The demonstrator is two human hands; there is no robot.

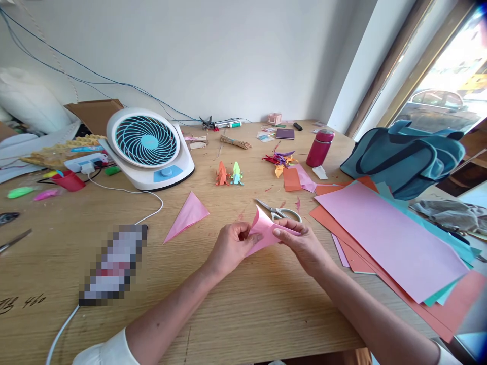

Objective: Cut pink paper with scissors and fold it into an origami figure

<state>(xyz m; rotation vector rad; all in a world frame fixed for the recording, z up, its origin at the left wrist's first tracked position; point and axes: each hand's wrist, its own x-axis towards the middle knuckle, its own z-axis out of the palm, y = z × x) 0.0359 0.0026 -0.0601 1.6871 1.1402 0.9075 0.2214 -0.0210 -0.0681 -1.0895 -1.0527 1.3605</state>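
Note:
Between my two hands is a sheet of pink paper point(262, 223), partly folded, with one corner curling upward. My left hand point(235, 244) pinches its left side between thumb and fingers. On the right side, my right hand point(296, 238) grips the paper, thumb on top. Just behind the paper lies a pair of scissors point(283, 212) with pale handles, partly covered by the paper and my right hand. To the left, a folded pink paper triangle point(188, 215) rests on the table. Farther back stand an orange origami figure point(222, 174) and a green and blue one point(236, 174).
A white fan point(147, 147) stands at the back left, and a blurred-out device point(114, 266) with a cable lies in front of it. On the right are stacked coloured sheets point(391, 238), a red bottle point(320, 148) and a teal bag point(399, 157). Folded paper scraps point(280, 159) lie behind.

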